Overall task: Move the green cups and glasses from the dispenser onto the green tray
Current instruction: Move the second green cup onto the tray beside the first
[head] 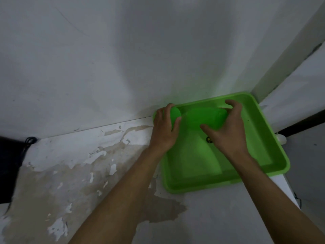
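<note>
1. Both hands are over the far end of the tray (260,156), which sits on the table (211,217) hard up against the wall (123,59) in the right corner.
2. My left hand (164,128) is curled around a small cup (175,113) at the tray's far left corner; I can see its round green face between thumb and fingers, so that hand is gripping it.
3. My right hand (228,127) is spread over a bigger green piece (205,118), lying across the far part of the tray, fingers on its right end and thumb along its near side. It reads as a grip on it, though green on green is blurry and I can't tell whether it's one glass or a stack.
4. I judge this as the set-down step: pieces over the tray, not yet released.
5. To do it well I'd lower the cup until its base meets the tray floor, clear of the rim, then open the left fingers.
6. I'd turn the big piece upright before letting go; on its side it could roll toward the near end.
7. I'd pack them against the far wall so the near part stays free for more.
8. The dispenser isn't in view, so I can't say how much is left to fetch.
</note>
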